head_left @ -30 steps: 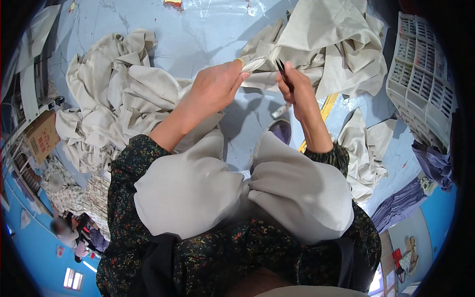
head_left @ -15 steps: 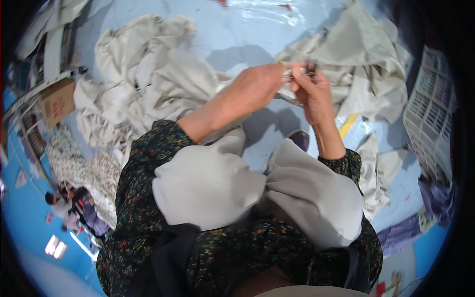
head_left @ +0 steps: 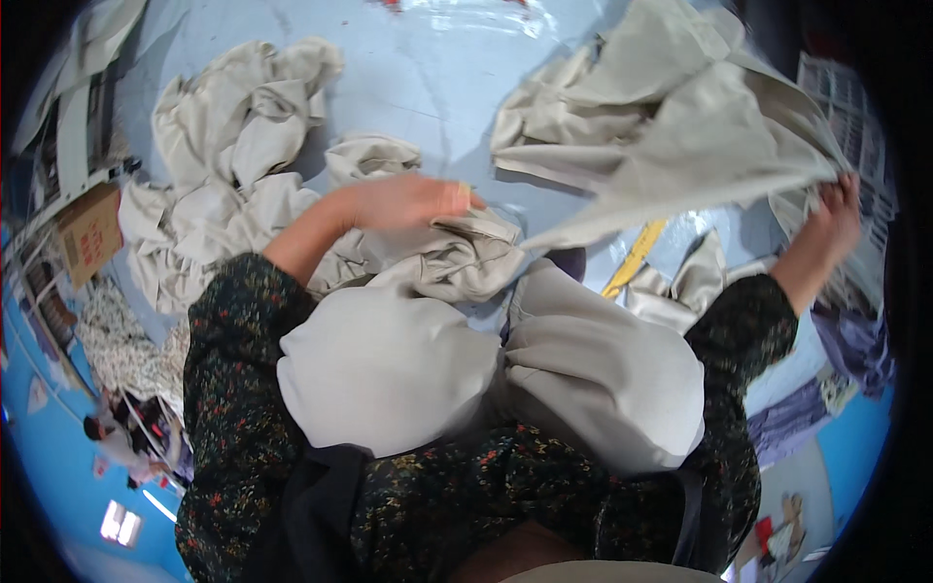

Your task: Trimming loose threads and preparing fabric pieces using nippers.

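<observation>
One quick swing and the right hand, fingers clamped on the edge of the beige cloth, is now well apart from the left hand, blurred fingers unreadable over crumpled folds, pulling the piece wide across the pale-blue floor

I'm holding the right hand far out sideways, fingers curled in, while the left hand is showing blurred, its forearm slanting inward.

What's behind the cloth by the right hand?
Part of a white crate shows past the cloth, near the right hand. The cloth covers the rest of that spot, so I can't see what's there.
</observation>
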Demonstrator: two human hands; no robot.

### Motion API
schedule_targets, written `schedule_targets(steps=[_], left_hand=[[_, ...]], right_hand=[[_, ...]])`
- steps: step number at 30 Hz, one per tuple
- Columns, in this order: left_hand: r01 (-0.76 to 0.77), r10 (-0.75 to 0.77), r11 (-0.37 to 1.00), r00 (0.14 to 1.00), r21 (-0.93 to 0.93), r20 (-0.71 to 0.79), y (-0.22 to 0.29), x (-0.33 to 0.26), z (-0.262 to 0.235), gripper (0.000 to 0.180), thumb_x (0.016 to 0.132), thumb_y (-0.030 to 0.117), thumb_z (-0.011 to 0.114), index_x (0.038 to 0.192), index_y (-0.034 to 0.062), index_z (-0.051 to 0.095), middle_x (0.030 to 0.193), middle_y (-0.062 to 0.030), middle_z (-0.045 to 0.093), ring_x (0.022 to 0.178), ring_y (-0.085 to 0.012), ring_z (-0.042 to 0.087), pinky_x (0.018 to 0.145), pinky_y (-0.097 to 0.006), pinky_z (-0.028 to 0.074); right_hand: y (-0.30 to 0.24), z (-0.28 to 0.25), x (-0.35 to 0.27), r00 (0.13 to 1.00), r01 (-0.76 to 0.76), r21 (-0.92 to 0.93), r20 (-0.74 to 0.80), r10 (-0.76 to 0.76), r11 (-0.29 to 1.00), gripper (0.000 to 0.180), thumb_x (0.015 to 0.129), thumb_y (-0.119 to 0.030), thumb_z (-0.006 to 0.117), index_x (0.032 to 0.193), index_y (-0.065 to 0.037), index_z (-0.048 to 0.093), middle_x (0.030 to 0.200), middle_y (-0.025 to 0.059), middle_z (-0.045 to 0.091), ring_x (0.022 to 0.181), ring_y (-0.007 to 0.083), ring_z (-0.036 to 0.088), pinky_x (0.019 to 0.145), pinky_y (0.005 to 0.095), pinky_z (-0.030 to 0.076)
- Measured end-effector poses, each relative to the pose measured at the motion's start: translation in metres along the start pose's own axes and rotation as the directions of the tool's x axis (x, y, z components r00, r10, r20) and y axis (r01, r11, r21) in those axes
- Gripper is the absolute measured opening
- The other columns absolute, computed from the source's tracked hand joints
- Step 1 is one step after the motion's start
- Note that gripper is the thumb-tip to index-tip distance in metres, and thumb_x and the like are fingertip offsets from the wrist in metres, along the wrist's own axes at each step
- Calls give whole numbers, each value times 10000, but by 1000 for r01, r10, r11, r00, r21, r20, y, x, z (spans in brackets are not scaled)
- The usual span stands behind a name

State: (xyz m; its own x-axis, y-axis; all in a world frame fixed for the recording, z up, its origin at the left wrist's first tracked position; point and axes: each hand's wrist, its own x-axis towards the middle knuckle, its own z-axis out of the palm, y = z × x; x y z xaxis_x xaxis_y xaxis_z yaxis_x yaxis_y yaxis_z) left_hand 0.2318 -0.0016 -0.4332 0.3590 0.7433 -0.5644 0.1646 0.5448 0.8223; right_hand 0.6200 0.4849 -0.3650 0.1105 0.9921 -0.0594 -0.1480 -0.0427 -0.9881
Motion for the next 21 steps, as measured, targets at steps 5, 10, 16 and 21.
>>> schedule_targets(steps=[5,10,16,21], left_hand=[[-136,116,906,990,400,75,-48,-14,61,526,974,509,529,1159,23,608,902,-209,621,878,-418,591,823,-481,463],[-20,163,941,903,339,-398,-2,-5,38,393,967,404,574,880,21,569,822,-219,617,788,-434,592,684,-515,451],[89,271,805,824,586,-498,78,36,16,355,1014,320,525,884,-7,579,761,-203,631,762,-423,610,674,-510,466],[156,272,767,800,622,-536,58,35,24,361,1003,327,548,855,-2,571,721,-196,628,700,-417,608,605,-509,463]], right_hand=[[48,-6,54,913,-234,226,385,134,946,272,978,-109,585,1192,57,602,962,125,661,781,205,570,678,293,443],[-9,57,35,993,108,-3,52,-107,994,290,1014,-142,499,1204,64,573,980,130,659,717,175,518,641,285,424],[-22,85,-45,975,208,-118,109,-196,971,361,1060,-243,414,1181,52,584,845,43,597,647,94,449,545,254,367],[46,116,-251,465,-217,-689,550,694,692,364,975,-448,581,876,-118,697,652,-87,449,565,29,344,502,212,232]])
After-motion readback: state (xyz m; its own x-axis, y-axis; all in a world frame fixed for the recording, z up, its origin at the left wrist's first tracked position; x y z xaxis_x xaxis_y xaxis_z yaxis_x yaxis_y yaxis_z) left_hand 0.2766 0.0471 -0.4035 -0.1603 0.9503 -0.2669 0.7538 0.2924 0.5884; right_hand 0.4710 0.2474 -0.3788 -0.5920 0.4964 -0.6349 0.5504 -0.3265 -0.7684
